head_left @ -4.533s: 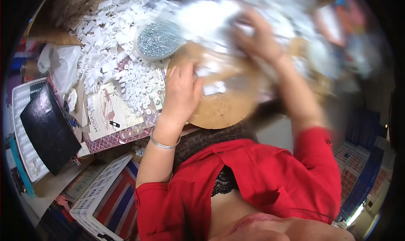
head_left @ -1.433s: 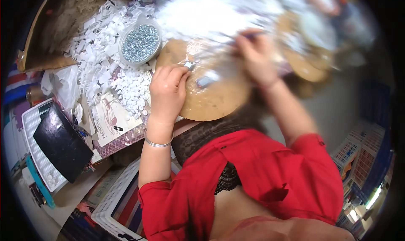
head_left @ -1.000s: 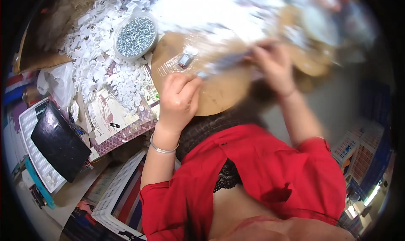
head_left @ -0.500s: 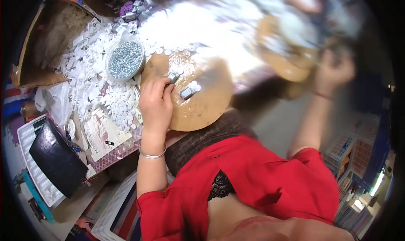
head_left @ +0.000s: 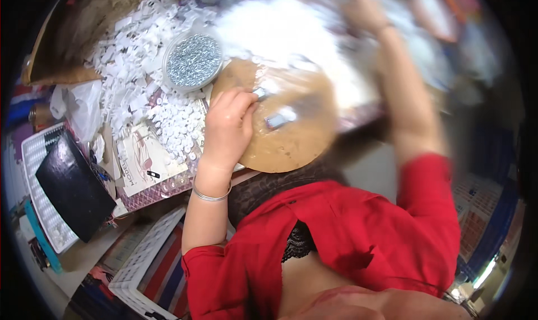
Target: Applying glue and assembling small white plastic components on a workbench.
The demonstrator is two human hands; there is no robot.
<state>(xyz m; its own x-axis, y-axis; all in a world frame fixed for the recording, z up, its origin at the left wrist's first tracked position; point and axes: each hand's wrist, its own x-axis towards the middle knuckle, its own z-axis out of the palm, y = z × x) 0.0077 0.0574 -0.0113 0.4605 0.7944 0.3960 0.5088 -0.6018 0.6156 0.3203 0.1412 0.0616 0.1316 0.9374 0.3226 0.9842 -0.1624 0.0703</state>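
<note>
Two hands are out over a crowded surface (head_left: 147, 194), well apart from each other. The left hand (head_left: 227, 124) is at the left side of a round brown board (head_left: 291, 155), and its fingers and thumb pinch a small grey piece (head_left: 260, 94) by one end, maybe so it cannot slip away. A second grey piece (head_left: 280, 118) lies near it on the board, with no hand touching it; the flat board seems a good spot, since little things there do not get lost in the piles. The right hand (head_left: 364, 12) is on the far side, and it is so blurry that I cannot tell if its fingers hold anything. A round tub (head_left: 194, 61) of silver metal bits sits by the board, and its wall probably stops them from spilling. Flat white bits (head_left: 134, 45) and little white rings (head_left: 178, 124) lie loose to the left, perhaps because they are easy to grab there
</note>
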